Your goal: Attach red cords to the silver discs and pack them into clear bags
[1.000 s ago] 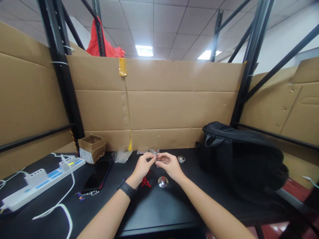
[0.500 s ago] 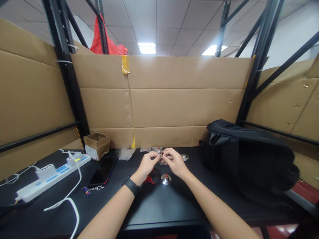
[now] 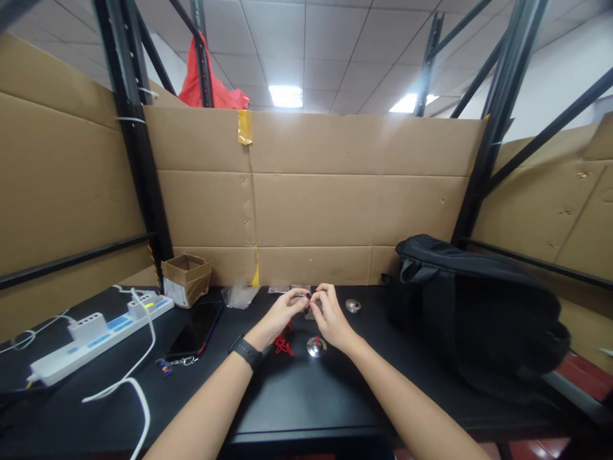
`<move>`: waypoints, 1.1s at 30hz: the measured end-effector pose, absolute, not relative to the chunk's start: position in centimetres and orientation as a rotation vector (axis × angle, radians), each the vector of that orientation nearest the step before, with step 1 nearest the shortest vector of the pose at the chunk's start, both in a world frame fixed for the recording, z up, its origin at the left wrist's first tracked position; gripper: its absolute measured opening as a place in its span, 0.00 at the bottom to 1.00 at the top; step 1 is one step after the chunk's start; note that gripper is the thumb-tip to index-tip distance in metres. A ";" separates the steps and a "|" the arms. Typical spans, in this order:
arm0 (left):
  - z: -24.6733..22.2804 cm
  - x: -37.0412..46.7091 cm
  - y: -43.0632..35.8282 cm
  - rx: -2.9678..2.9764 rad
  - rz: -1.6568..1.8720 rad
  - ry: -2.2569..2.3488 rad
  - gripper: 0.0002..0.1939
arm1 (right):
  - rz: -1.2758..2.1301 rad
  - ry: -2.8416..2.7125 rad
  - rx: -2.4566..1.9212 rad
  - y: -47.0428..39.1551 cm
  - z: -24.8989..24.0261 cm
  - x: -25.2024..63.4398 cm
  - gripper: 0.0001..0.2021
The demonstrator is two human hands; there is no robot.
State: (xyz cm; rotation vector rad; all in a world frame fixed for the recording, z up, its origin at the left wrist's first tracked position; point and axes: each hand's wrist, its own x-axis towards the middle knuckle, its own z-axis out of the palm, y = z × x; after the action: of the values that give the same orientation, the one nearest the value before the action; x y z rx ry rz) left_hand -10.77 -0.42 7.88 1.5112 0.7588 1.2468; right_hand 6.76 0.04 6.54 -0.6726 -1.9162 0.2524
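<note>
My left hand [image 3: 286,308] and my right hand [image 3: 331,317] meet over the back half of the black table, thumbs and fingers pinched close together. Between the fingertips is something small and dark, too small to make out. A bit of clear plastic shows just under the fingers; I cannot tell whether it is held or lying behind. Below my hands lies a shiny round metal disc [image 3: 317,347] with red at its centre. Red knotted cord [image 3: 283,345] lies left of it, near my left wrist. A second metal disc [image 3: 353,306] lies beyond my right hand.
Clear plastic bags [image 3: 241,296] lie by the cardboard back wall [image 3: 311,207]. To the left are a small cardboard box [image 3: 188,281], a phone [image 3: 196,330] with a keychain, and a white power strip [image 3: 103,338] with cables. A black backpack [image 3: 472,313] fills the right side.
My fingertips stay together, with the right fingers shifted slightly. The clear packet that showed between the fingertips is now mostly out of sight. The whole view has shifted a little.
</note>
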 end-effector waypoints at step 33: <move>6.9 -11.3 -0.1 1.724 1.222 0.693 0.21 | 0.520 -1.981 -0.654 0.8 7.6 9.0 0.12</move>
State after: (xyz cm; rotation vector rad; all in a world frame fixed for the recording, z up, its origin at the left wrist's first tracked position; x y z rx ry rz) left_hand -11.25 -0.07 6.92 1.7242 0.6935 1.2219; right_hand 8.97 0.81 7.58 -0.6536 -1.9810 0.5203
